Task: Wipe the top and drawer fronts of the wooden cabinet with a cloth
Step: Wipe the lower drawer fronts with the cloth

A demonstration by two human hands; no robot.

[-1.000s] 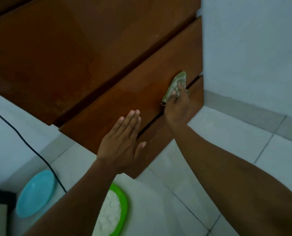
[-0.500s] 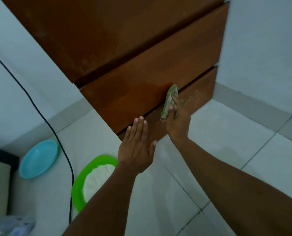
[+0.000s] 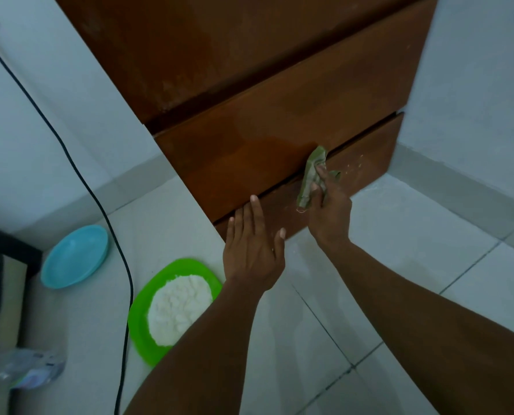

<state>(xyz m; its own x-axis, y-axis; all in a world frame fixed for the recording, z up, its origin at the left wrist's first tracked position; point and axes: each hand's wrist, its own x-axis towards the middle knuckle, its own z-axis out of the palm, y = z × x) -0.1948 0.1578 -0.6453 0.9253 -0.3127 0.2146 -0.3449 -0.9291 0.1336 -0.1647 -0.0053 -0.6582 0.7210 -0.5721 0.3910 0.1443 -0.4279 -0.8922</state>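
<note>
A: So, what is the right hand (image 3: 329, 214) doing?

B: Its fingers are curled round a crumpled green cloth (image 3: 311, 178), holding it bunched against the brown wooden cabinet (image 3: 249, 70). The top end of the cloth sits on the dark gap between the middle drawer front (image 3: 279, 139) and the lowest drawer front (image 3: 366, 157). Its tail hangs down over the lowest one.

A: And the left hand (image 3: 252, 253)?

B: It lies flat on the lowest drawer front, just left of the right hand. Its fingers are straight and close together, the thumb is spread out to the right, and it holds nothing. The longest fingertip reaches the gap above.

A: Anything on the wood itself?

B: A scatter of white specks (image 3: 354, 166) on the lowest drawer front, right of the cloth.

A: And around the cabinet?

B: It stands on a pale tiled floor (image 3: 429, 265), with a white wall (image 3: 474, 70) to its right. On the floor to the left, beside the left forearm, lies a bright green plastic plate (image 3: 148, 339) with a heap of white powder (image 3: 178, 307) on it. Farther left lies a round light-blue plate (image 3: 76, 256), apart from the green one. A black cable (image 3: 70, 163) runs down the left wall and along the floor between the two plates.
</note>
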